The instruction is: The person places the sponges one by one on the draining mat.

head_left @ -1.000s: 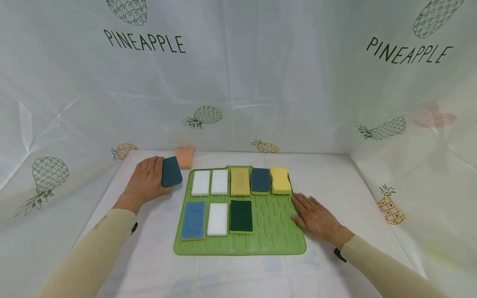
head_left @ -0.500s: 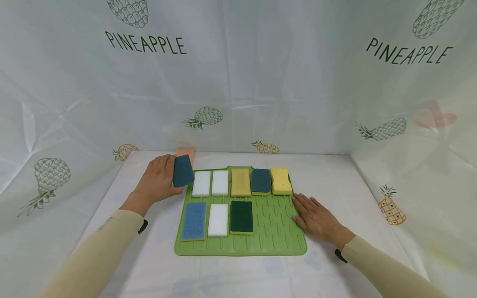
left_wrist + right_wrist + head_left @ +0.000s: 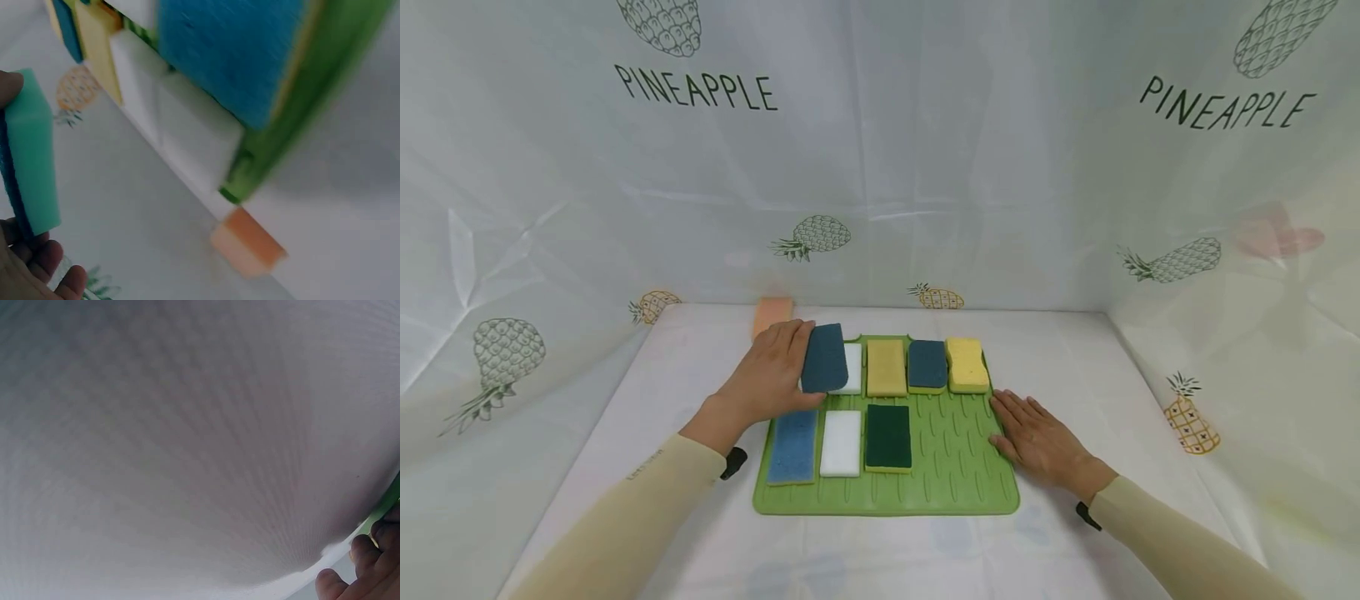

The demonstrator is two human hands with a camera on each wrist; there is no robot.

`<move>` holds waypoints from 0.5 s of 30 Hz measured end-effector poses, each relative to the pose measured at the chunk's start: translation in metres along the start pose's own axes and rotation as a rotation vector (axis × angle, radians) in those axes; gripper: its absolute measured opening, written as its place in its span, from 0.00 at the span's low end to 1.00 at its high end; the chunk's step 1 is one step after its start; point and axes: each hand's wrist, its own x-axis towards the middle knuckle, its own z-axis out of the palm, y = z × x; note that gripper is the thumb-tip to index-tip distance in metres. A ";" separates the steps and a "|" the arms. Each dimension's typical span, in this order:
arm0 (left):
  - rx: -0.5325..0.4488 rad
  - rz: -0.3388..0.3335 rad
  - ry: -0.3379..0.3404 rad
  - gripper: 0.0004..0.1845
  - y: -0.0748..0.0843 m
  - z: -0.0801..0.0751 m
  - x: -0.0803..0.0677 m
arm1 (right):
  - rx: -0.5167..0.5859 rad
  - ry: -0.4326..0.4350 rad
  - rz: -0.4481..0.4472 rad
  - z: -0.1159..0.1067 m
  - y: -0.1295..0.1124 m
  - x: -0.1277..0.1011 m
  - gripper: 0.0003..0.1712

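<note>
Bare mat (image 3: 955, 450) beside dark green sponge (image 3: 887, 435)

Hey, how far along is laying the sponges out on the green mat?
Seven sponges already lie on the green mat: four showing in the back row, three in front, ending with the dark green sponge. In hand: the left hand grips a dark teal sponge above the back row's left end. The right hand rests flat at the mat's right edge. Left: an orange sponge off the mat, and bare front-right mat.
</note>
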 end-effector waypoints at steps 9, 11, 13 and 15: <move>-0.077 0.086 -0.075 0.61 0.049 0.006 0.012 | 0.013 0.043 -0.022 0.000 -0.002 -0.001 0.41; -0.090 0.100 -0.100 0.61 0.059 0.008 0.015 | 0.013 0.055 -0.027 0.000 -0.002 -0.001 0.41; -0.110 0.110 -0.128 0.61 0.069 0.011 0.019 | 0.014 0.050 -0.025 0.000 -0.002 -0.001 0.41; -0.135 0.121 -0.143 0.61 0.080 0.013 0.022 | 0.018 0.037 -0.018 0.000 -0.002 -0.001 0.41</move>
